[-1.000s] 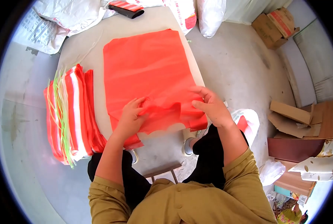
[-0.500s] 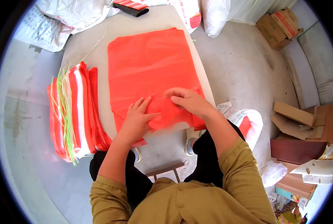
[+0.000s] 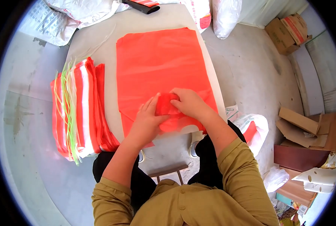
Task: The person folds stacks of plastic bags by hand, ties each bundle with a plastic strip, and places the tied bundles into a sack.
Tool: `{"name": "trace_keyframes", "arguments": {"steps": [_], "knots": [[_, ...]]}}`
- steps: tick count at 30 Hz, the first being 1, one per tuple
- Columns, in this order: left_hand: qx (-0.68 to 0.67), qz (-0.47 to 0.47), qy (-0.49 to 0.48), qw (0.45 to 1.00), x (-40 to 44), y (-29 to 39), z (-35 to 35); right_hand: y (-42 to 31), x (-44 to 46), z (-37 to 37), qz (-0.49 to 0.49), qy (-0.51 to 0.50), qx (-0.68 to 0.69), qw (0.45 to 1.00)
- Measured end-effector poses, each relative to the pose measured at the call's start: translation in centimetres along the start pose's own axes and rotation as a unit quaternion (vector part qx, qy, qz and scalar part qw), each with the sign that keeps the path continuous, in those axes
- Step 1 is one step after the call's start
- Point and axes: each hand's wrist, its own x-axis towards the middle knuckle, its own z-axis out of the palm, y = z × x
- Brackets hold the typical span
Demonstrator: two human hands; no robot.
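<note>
"How are you placed up close?"
"My left grip (image 3: 147, 119) is released, laid on the near end of the red cloth (image 3: 162, 64). My right grip (image 3: 175, 98) curls over a fold; I can't tell if it pinches."
"Farther out?"
"The cloth spreads over the bench (image 3: 111, 52), right of a striped stack (image 3: 86, 109). White sacks (image 3: 83, 11) sit beyond."

Grey concrete flr (image 3: 250, 67) R side w/ cardboard bxs (image 3: 282, 35); pale wall (image 3: 21, 124) L; beige tbl (image 3: 100, 37) mid; bright light.
</note>
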Motion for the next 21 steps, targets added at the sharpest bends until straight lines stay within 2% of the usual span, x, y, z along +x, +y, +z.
{"name": "trace_keyframes", "arguments": {"steps": [4,10,16,19,21], "knots": [[0.004,0.015,0.035,0.999,-0.1,0.4,-0.1,-0.4,-0.3,0.6,-0.057,0.048,-0.045,0.996],[0.075,0.046,0.022,0.996,-0.2,0.8,-0.6,-0.8,-0.5,0.5,-0.053,0.005,-0.171,0.984],[0.060,0.060,0.057,0.995,0.0,1.1,-0.6,-1.7,-1.1,0.4,-0.046,0.015,-0.122,0.991],[0.053,0.081,0.069,0.993,0.1,0.8,-0.3,-1.0,-1.1,1.2,-0.124,0.116,-0.098,0.981],[0.063,0.089,0.070,0.992,0.2,0.6,-0.1,-1.2,-1.1,0.5,-0.106,0.077,-0.051,0.990]]}}
